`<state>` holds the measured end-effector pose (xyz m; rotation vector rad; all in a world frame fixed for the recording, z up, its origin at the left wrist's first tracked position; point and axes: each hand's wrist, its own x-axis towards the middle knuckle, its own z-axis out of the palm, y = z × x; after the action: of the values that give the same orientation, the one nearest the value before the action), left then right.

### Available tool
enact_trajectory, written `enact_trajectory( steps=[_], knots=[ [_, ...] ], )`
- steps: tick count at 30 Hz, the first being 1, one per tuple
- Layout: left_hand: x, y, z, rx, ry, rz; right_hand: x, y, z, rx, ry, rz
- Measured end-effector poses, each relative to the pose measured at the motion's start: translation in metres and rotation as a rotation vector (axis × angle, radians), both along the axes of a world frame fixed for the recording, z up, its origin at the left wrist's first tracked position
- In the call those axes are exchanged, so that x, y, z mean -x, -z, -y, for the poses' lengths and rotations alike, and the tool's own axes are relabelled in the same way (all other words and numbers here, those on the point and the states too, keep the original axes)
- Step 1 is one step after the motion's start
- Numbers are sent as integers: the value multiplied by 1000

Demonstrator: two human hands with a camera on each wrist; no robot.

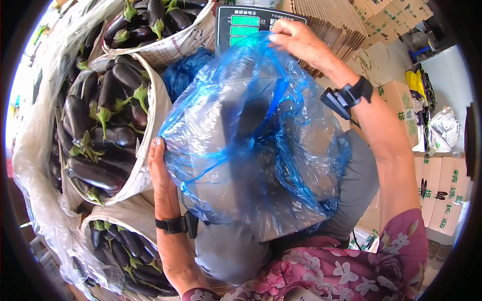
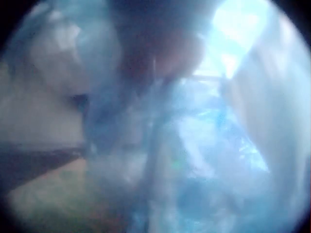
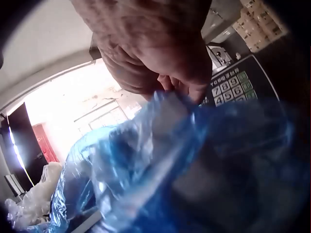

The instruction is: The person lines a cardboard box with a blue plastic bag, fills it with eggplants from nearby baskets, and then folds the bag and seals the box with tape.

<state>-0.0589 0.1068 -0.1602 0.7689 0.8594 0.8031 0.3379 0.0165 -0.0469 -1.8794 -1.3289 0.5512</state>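
Note:
A thin, see-through blue plastic bag is spread over an open cardboard box between the person's knees. The left hand grips the bag's left edge, thumb uppermost. At the far edge, the right hand pinches the film with curled fingers in front of the scale. Seen from the right wrist, that hand has the gathered top of the bag at its fingertips. The left wrist view is a blur of bluish film.
Sacks of eggplants stand along the left. A digital scale is just beyond the bag, beside crumpled blue film. Flattened cardboard is stacked behind it. Printed cartons stand at the right.

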Motion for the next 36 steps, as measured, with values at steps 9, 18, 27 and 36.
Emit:
enact_trajectory(
  steps=[9,18,27,36],
  knots=[
    [40,125,30,189,280,-41,-35,91,3,443,-345,59],
    [59,87,37,-47,328,-382,51,-43,66,82,109,177],
    [104,52,86,-313,272,-500,167,113,107,749,-710,331],
    [127,-23,93,-474,-83,-728,191,73,105,783,-998,220]
  ],
)
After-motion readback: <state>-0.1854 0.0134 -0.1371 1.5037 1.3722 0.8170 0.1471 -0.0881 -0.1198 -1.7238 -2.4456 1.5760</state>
